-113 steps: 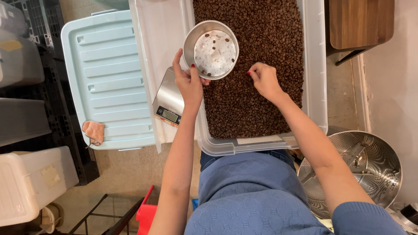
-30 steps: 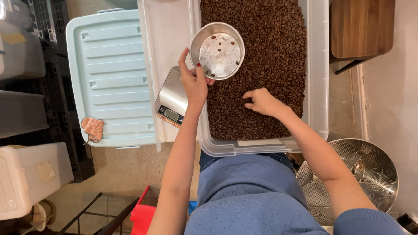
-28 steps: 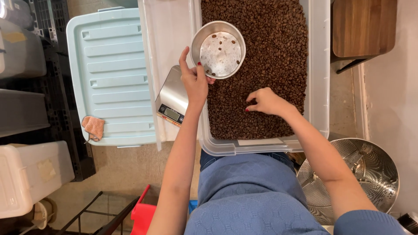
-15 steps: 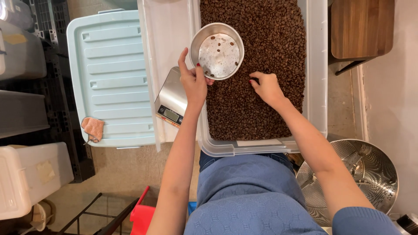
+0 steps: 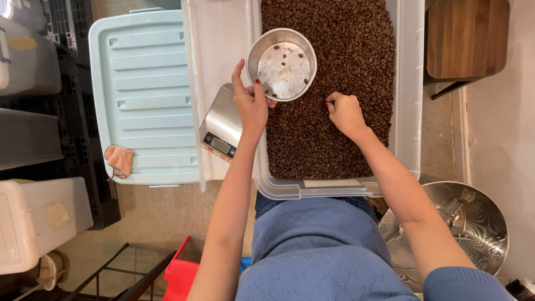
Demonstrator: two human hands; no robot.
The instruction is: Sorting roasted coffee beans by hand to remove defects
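Note:
My left hand (image 5: 250, 102) grips the near rim of a small round metal pan (image 5: 282, 64) that holds a few coffee beans and hovers over the left side of a clear plastic bin (image 5: 409, 100). The bin is full of brown roasted coffee beans (image 5: 340, 61). My right hand (image 5: 345, 113) rests on the beans just right of the pan, its fingers curled and pinched together on the bean surface. Whether a bean sits between the fingertips is too small to tell.
A steel digital scale (image 5: 221, 125) lies left of the bin on a white lid (image 5: 214, 50). A pale blue lid (image 5: 142, 95) with a small orange cloth (image 5: 120, 160) lies further left. A perforated steel drum (image 5: 465, 226) stands at lower right, a wooden board (image 5: 465, 36) at upper right.
My right hand moved from the nearer part of the beans up toward the pan, and now sits close beside it. The left hand and pan stayed almost still.

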